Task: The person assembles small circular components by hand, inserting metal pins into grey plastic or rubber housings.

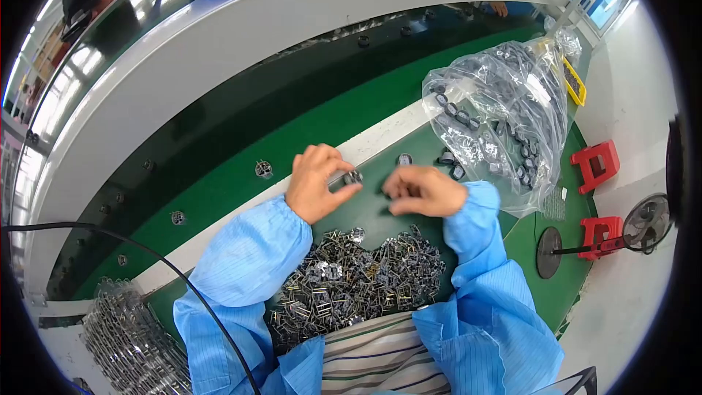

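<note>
I sit at a green counter, both arms in blue sleeves. My left hand pinches a small dark cylindrical part, its fingers closed on it just above the counter. My right hand is curled near it, fingertips together as if on something tiny; what they hold, I cannot tell. This looks like fitting two pieces together, so next I would judge careful alignment is needed. A heap of metal clips lies below my hands. A clear bag of dark parts sits right.
</note>
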Motion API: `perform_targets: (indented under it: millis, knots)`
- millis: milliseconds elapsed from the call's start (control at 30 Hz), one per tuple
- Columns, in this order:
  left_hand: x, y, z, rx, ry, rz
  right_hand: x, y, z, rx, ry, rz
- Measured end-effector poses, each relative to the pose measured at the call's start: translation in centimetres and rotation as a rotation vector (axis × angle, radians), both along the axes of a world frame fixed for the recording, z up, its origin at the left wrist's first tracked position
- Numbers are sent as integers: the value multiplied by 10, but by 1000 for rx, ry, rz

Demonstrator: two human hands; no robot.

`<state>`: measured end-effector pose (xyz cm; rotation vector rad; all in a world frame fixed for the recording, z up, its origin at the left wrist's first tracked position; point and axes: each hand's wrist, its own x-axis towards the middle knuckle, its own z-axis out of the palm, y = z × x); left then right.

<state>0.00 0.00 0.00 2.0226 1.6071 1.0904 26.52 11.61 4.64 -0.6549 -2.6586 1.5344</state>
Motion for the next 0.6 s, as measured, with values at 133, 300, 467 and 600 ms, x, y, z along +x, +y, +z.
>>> perform_targets:
  millis: [133, 300, 467, 600]
  knots:
    - [-24, 10, -4, 102, 62, 333, 28, 10, 24, -50, -75, 359]
    - [-28, 10, -3, 187, 251, 543, 14, 9, 9, 12, -105, 447]
    - [10, -2, 13, 199, 131, 200, -8, -8, -6, 41, 101, 117]
    - [22, -7, 3, 129, 14, 43, -30, -22, -25, 366, 313, -197]
